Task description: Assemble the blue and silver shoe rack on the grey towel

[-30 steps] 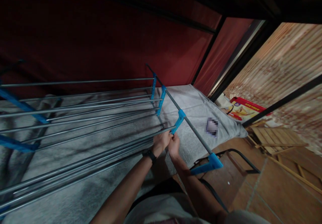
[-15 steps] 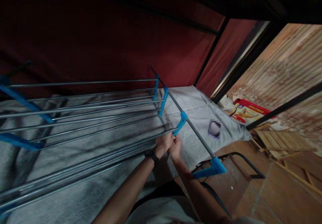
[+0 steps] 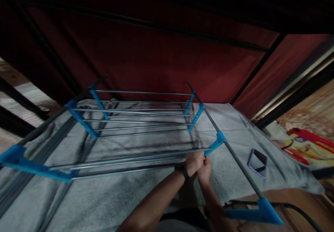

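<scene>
A rack of grey metal tubes and blue plastic brackets lies on a grey cloth [image 3: 114, 197]. My left hand [image 3: 194, 162], with a dark watch on its wrist, is closed round the end of a metal tube [image 3: 125, 159]. That end meets a blue bracket [image 3: 215, 144] clipped to the long right-hand pole [image 3: 244, 169]. Just beside it, my right hand [image 3: 205, 172] pinches the bracket's lower end. The fingers partly hide the joint, so I cannot tell how far the tube sits in it. Several other tubes run between blue brackets farther back.
A phone [image 3: 257, 162] lies on the cloth to the right of the pole. Beyond it is a red and yellow box [image 3: 310, 146]. Dark red panels [image 3: 156, 65] in a black frame stand behind the rack. Another blue bracket [image 3: 253, 215] sits at the pole's near end.
The view has swung left, bringing the rack's left pole and brackets into sight. Both hands stay at the same bracket, with little visible change in their hold.
</scene>
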Demonstrator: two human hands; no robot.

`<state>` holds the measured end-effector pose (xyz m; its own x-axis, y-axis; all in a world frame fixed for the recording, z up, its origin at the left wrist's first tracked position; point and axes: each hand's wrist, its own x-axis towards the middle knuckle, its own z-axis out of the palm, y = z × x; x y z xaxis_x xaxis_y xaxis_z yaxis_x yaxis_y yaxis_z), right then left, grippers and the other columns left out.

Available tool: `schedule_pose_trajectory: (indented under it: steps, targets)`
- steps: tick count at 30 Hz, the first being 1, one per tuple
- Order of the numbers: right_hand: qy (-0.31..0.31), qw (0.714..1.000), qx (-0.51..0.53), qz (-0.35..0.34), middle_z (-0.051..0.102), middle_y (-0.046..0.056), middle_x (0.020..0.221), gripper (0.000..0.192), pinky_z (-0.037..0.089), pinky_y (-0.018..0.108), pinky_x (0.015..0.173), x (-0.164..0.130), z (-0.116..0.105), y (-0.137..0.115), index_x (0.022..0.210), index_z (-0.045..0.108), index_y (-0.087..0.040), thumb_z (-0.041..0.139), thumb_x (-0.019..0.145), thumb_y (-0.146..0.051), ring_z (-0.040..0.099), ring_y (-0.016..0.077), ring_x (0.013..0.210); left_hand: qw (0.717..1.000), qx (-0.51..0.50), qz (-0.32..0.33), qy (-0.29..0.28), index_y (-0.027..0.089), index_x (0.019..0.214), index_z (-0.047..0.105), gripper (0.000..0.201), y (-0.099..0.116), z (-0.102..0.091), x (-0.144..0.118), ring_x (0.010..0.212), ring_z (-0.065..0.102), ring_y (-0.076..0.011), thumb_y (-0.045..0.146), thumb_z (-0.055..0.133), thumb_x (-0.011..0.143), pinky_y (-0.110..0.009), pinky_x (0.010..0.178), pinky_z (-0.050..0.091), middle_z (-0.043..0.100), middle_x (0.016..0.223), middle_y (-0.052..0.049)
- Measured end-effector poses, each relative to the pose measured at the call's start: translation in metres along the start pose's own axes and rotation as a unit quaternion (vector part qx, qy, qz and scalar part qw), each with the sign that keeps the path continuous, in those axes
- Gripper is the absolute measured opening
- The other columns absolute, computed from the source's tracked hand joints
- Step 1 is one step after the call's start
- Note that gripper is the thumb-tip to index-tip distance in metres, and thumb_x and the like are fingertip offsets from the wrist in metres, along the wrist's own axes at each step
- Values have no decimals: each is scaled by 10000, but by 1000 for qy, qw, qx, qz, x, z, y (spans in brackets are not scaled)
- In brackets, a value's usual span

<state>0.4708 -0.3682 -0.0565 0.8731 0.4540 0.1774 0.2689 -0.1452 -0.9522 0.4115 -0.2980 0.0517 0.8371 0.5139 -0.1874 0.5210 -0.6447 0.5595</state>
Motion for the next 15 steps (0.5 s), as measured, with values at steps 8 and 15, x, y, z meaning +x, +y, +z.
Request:
schedule_pose_trajectory:
  steps: [8, 15]
  targets:
    - [-25, 998, -53, 5, 606, -25, 651, 262, 447, 341, 604, 2, -7, 7, 834, 547, -251, 594, 680, -457, 575, 224, 600, 1000, 2, 24, -7, 212, 838, 648, 162, -5, 10, 6, 858, 649, -235, 273, 507, 888, -320, 693, 471, 710, 895, -77]
    - [-44, 998, -16, -31, 570, -19, 666, 245, 440, 378, 603, 4, -12, 13, 789, 520, -278, 622, 660, -459, 518, 217, 598, 996, -17, 91, 0, 189, 902, 650, 153, -12, 17, 8, 900, 663, -275, 268, 522, 875, -371, 705, 498, 710, 942, -132]
